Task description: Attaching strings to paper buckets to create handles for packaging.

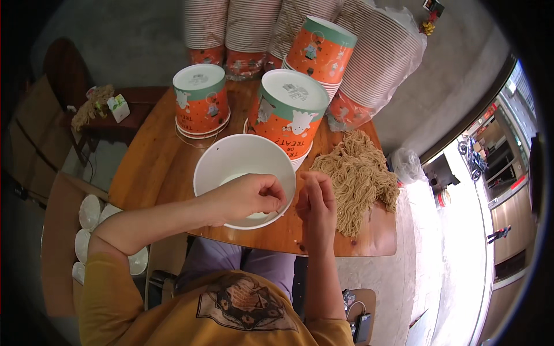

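Note:
On the near part of the table stands a white paper bucket (pixel 231 151) with its open mouth facing up. My left hand (pixel 254 195) is over its mouth, fingers curled in and thumb tip pressed toward them. Just outside the bucket's right rim, my right hand (pixel 318 199) is raised with its fingers bent and pinched together. Whatever either hand pinches is too small or hidden to make out. A tangled heap of tan twine lengths (pixel 358 181) lies to the right of my right hand.
Upside-down orange-and-green buckets stand behind: a left stack (pixel 202 104), a middle stack (pixel 288 112) and a back stack (pixel 321 52). Plastic-wrapped bucket stacks (pixel 254 29) line the far side of the wooden table (pixel 153 155). A cardboard box (pixel 57 230) with white buckets sits at lower left.

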`<state>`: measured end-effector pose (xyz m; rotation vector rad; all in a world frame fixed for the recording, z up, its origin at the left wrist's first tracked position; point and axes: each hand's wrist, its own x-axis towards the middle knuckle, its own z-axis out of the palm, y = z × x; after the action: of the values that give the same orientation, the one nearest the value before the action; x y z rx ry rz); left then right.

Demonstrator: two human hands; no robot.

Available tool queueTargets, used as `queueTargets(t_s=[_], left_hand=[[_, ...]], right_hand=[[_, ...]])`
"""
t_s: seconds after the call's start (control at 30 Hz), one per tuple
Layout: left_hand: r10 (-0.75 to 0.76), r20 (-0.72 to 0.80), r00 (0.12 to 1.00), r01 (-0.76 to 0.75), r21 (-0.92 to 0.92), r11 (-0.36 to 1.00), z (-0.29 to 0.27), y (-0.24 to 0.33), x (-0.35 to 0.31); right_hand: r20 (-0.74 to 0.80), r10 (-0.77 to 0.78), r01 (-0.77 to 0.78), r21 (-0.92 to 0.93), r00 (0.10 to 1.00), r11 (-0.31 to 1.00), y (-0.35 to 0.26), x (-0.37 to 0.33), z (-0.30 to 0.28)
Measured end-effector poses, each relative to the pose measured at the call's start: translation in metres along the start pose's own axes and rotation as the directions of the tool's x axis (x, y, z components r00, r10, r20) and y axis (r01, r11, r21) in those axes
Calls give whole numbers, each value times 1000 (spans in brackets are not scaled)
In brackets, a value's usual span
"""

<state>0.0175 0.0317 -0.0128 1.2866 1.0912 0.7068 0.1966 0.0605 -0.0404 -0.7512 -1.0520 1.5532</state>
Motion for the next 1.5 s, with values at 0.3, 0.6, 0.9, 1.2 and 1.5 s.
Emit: queueTargets(t_s=[0.3,0.6,0.9,1.2,1.5], left_hand=[[48,72,996,-37,-145,989,-5,6,8],[125,95,988,-125,-6,992,1,6,14],[87,109,990,-84,-25,996,5,9,15],[67,121,990,-67,-6,998,2,11,14],[-99,224,970,164,-297,941,-4,12,8]], right_hand=[[350,216,47,-612,911,789,-42,-26,-34],[363,215,-107,-294,907,950,-51,17,-13],[159,-34,87,-339,987,937,-28,-8,-34],[285,-413,467,-760,865,453,-18,-39,-4],[83,-57,86,-407,995,909,-10,-47,-10]])
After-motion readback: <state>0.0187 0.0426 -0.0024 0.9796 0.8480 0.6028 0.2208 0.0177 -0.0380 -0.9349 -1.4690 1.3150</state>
